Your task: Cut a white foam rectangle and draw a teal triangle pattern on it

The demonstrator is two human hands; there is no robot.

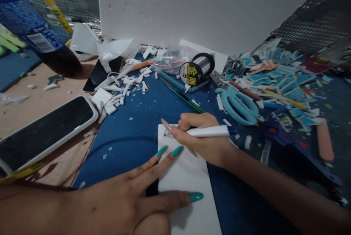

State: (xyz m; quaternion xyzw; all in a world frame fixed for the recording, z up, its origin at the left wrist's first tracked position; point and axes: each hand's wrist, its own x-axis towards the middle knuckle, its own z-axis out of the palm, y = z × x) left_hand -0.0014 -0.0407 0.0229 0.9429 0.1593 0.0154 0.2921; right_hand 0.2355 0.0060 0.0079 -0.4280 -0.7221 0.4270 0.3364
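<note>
A long white sheet [192,180], which looks like foam board or stiff paper, lies on the blue mat [131,121]. My left hand [148,194] presses on it with spread fingers, holding nothing. In my right hand [205,136] is a white marker pen [210,131] with a blue end, gripped between thumb and fingers. Its tip is at the sheet's far left corner, partly hidden by my thumb. A small blue mark [165,132] shows there.
Light-blue scissors [238,105], a wire spool [203,64] and a dark-blue glue gun [296,150] lie beyond and to the right. Blue-and-white scraps [285,77] pile at the back right. A phone [49,132] and a cola bottle [35,33] are at left; a white foam panel [192,8] stands behind.
</note>
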